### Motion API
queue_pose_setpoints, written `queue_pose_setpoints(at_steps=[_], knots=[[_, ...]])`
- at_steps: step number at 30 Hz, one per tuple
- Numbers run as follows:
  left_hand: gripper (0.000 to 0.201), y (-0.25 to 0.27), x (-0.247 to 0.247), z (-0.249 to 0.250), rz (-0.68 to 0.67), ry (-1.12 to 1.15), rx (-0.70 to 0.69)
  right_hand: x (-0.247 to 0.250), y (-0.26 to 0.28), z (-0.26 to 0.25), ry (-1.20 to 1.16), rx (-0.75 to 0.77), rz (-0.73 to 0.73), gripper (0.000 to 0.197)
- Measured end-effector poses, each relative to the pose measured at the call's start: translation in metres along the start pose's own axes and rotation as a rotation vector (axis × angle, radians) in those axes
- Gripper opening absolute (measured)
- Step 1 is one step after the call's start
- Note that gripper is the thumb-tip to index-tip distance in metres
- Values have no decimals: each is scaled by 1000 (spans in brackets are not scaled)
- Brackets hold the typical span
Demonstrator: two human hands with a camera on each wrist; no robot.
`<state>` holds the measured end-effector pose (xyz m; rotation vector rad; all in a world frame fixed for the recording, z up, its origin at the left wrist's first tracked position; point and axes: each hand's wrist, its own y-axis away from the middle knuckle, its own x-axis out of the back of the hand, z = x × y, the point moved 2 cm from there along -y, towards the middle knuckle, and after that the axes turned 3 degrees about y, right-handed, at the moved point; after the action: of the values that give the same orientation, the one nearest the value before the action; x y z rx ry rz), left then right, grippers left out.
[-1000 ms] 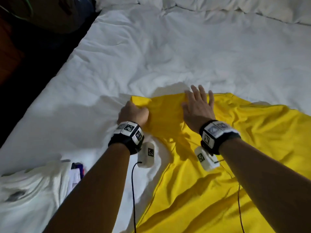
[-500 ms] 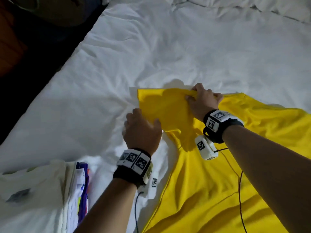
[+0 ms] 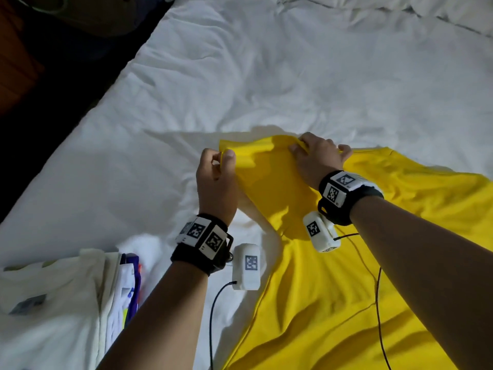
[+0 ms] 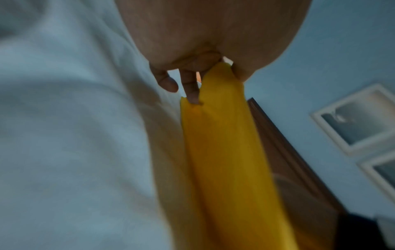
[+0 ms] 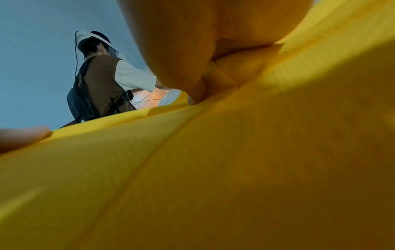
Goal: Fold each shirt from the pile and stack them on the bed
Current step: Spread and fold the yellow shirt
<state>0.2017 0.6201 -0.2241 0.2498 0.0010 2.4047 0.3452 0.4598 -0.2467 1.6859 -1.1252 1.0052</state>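
Pinching the near-left corner of the yellow shirt (image 3: pixel 333 263) between thumb and curled fingers, left hand (image 3: pixel 216 177) now lifted off the white bed (image 3: pixel 266 76), no longer pressed low as a second ago. Clamped on the far edge, right hand (image 3: pixel 317 158), earlier flat with fingers spread. Likely raising the sleeve to fold inward; folded stack (image 3: pixel 53 303) waiting near left.

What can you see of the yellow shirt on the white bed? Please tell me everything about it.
The bright yellow shirt of soft, thin cloth lies spread and wrinkled on the white bed sheet, reaching to the right and lower edges of the head view. Its far left part, seemingly a sleeve, is lifted off the sheet. The left hand pinches its outer corner and the right hand grips its upper edge. It is not yet folded.
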Motion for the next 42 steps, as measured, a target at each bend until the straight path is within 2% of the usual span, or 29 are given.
queue_pose_setpoints(at_steps=[3, 6, 7, 9, 10, 12, 13, 15, 17, 18, 22, 25, 27, 30, 32, 36, 38, 39, 40, 41, 42], knots=[[21, -5, 15, -9, -108, -242, -1, 0, -3, 0, -6, 8, 14, 21], [14, -9, 37, -21, -200, -642, 17, -1, -5, 2, -8, 25, -13, 21], [17, -8, 42, -22, -217, -758, 44, -1, -5, 2, -7, 36, -27, 22], [28, -11, 45, -19, -167, -888, 83, -2, -4, 0, -11, 62, -43, 26], [31, -14, 43, -16, -120, -904, 61, -1, -2, 0, -18, 73, -37, 28], [42, -23, 24, -9, -98, -950, -139, 4, 1, 2, -42, 92, -5, 27], [51, -28, 10, -7, -169, -1002, -267, 7, 4, 7, -46, 106, 17, 27], [61, -37, -20, -10, -427, -1168, -423, 16, 11, 20, -44, 131, 64, 29], [55, -47, -38, -12, -591, -1352, -411, 25, 22, 40, -42, 145, 114, 31], [49, -51, -44, -10, -591, -1400, -403, 29, 27, 54, -37, 148, 139, 32], [29, -53, -79, 18, -544, -1422, -417, 47, 41, 120, -4, 77, 189, 42], [29, -43, -121, 28, -646, -1291, -436, 69, 42, 177, -3, -35, 267, 47], [34, -35, -150, 32, -714, -1171, -471, 84, 39, 214, 26, -110, 263, 42], [44, -18, -192, 41, -805, -1088, -494, 103, 33, 256, 142, -246, 112, 37], [45, -8, -216, 43, -890, -1143, -476, 111, 30, 272, 263, -283, 12, 39], [33, 3, -242, 39, -1038, -1300, -431, 117, 27, 284, 366, -257, -238, 51], [22, 2, -247, 39, -1026, -1272, -427, 117, 25, 287, 388, -254, -315, 50], [19, 0, -248, 39, -984, -1213, -425, 117, 23, 289, 349, -246, -283, 41], [17, -4, -249, 41, -930, -1132, -420, 118, 19, 291, 257, -248, -193, 25], [14, -8, -249, 43, -868, -1054, -413, 121, 17, 291, 117, -271, -75, 14], [12, -11, -249, 45, -811, -1000, -412, 124, 14, 291, -9, -305, 51, 10]])
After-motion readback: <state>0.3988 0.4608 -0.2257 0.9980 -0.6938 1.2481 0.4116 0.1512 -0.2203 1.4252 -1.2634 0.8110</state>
